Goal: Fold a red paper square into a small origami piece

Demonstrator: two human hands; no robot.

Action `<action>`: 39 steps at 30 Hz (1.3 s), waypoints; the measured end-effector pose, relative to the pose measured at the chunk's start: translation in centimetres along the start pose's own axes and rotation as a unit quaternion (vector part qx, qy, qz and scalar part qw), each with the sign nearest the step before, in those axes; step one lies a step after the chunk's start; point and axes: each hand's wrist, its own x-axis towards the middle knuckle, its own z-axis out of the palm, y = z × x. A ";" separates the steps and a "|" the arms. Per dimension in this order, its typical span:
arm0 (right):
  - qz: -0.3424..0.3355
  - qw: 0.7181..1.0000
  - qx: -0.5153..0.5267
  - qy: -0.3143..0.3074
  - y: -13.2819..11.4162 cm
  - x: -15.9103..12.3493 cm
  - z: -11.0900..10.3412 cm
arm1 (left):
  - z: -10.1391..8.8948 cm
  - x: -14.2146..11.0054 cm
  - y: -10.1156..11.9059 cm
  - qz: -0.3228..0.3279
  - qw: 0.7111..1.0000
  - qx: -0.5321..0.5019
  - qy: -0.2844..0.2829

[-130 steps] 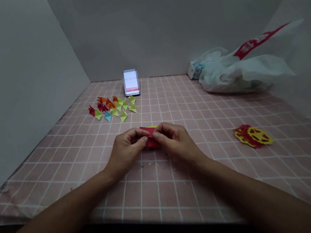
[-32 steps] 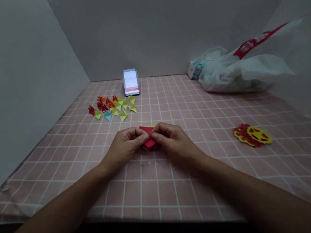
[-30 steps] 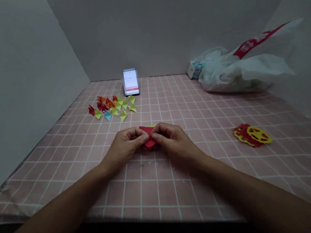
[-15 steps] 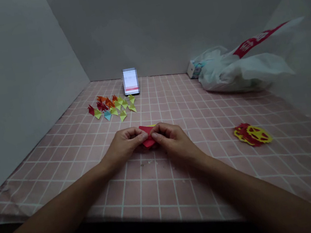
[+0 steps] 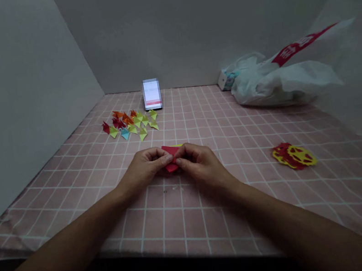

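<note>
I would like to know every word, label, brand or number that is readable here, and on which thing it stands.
No text can be read with certainty.
Plastic bag: white characters on its red band, too blurred to read.
Phone: screen pixelated, nothing readable.
Small box: too small to tell whether it bears text.

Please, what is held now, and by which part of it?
Red paper: the left hand pinches its left side, the right hand its right side.
</note>
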 end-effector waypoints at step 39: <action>-0.092 0.993 -0.049 0.052 0.2 0.2 -0.5 | 0.3 -0.1 0.5 0.043 0.998 0.014 0.047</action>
